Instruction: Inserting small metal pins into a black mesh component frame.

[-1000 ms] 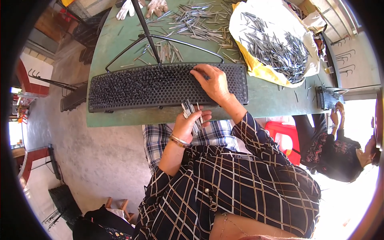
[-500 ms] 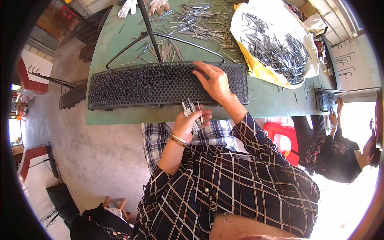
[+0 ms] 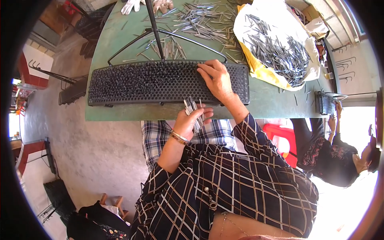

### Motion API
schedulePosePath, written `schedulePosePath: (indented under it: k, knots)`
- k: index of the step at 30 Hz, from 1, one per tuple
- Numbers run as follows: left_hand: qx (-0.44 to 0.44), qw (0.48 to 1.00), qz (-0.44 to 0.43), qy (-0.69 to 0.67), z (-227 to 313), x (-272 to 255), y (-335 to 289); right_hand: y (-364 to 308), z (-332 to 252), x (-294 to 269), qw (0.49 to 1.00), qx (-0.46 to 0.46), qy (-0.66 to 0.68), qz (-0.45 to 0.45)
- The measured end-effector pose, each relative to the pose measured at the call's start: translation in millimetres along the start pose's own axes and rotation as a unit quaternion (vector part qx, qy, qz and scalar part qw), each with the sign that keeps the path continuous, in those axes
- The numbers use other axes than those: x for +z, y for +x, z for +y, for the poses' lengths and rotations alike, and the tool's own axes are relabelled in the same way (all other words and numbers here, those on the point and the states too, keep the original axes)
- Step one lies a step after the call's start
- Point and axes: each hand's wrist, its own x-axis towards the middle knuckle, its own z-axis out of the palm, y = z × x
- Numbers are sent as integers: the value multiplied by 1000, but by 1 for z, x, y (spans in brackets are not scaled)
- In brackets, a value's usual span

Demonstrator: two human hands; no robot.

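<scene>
My left hand [image 3: 191, 121] is wrapped round a bundle of thin silver metal rods [image 3: 193, 107], just below the near edge of a black rack. This long rack [image 3: 176, 97] is perforated with rows of round holes; rod ends fill its left and middle parts, while bare holes show toward the right. Over the rack's right part, my right hand [image 3: 216, 79] has its fingertips pinched together at the holes near the far edge. Whatever is between those fingertips is too small to make out. A black metal frame [image 3: 161, 44] rises from the rack's far side.
Loose rods [image 3: 204, 20] lie scattered across the green table [image 3: 132, 114]. A white and yellow sack [image 3: 256, 66] at the right holds a heap of rods. Pale gloves [image 3: 132, 6] lie at the back. A co-worker [image 3: 332, 154] sits at the right by another rack [image 3: 326, 103] and a red stool [image 3: 276, 136].
My right hand has shifted slightly right along the rack, its fingers more curled. My left hand still holds the bundle in nearly the same place. The whole view has moved a little.
</scene>
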Motion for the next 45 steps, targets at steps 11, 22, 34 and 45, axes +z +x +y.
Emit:
schedulePosePath:
  k: [11, 22, 34, 45]
  knots:
    - [-8, 1000, -18, 12, 3, 0, -4, 4, -5, -6, 997, -43, -48, -31]
    - [-11, 1000, -16, -3, 4, 0, -2, 14, -4, -7, 993, -50, -78, -78]
    - [-6, 999, -32, -30, 6, 0, 2, 32, 0, -1, 992, -15, -20, -122]
    - [-7, 998, -26, -58, 2, -10, 3, 18, -7, -6, 997, -11, 5, -74]
